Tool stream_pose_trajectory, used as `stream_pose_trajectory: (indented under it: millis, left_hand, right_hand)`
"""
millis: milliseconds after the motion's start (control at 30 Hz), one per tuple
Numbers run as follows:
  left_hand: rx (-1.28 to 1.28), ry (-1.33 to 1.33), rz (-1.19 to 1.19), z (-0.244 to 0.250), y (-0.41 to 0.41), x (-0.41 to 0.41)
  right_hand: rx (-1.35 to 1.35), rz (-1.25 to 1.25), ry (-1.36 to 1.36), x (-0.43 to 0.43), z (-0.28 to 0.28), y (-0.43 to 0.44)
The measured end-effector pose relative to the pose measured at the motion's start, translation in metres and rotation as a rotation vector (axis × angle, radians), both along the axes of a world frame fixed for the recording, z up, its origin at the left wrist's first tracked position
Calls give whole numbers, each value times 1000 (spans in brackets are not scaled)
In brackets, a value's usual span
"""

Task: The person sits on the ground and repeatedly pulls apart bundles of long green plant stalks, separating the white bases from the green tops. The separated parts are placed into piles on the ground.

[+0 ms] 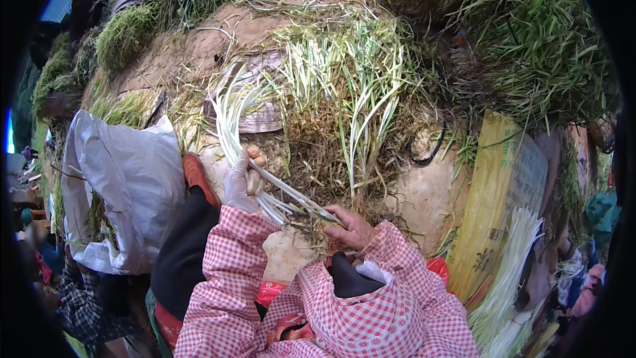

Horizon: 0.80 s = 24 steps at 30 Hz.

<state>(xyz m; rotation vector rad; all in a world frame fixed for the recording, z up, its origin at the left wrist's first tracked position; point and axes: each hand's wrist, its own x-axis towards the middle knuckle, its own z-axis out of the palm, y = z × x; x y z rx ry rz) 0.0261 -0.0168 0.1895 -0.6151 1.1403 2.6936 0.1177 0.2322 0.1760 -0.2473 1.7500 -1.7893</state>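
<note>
My left hand (239, 186), in a thin whitish glove with tan-coloured fingers, is closed around a bunch of long pale stems (229, 129). Their upper ends bend over to the right, and cut-looking white ends stick out below the fist. A few stems run slantwise from this bunch to my bare right hand (352, 228), which pinches their lower end between thumb and fingers. Just beyond both hands lies a loose heap of uncleaned green-and-white stems (323, 64) with brown, matted roots and dry husks (313, 144).
A white woven sack (134, 174) stands at left beside my red shoe (199, 176). To the right, pale stems (507, 268) lie by a yellow printed sack (484, 199). Green bundles (541, 49) are piled at upper right. A person in a checked sleeve (92, 303) sits at lower left.
</note>
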Motion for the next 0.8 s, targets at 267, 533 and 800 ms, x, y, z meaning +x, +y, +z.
stream_pose_trajectory:
  millis: [267, 533, 800]
  left_hand:
    - [40, -44, 339, -13, -101, -22]
    - [77, 241, -137, 3, -78, -9]
    - [142, 146, -451, 10, 20, 26]
  right_hand:
    - [226, -79, -472, 53, -31, 107]
    - [1125, 461, 386, 48, -1, 137]
    - [41, -67, 326, -53, 42, -33]
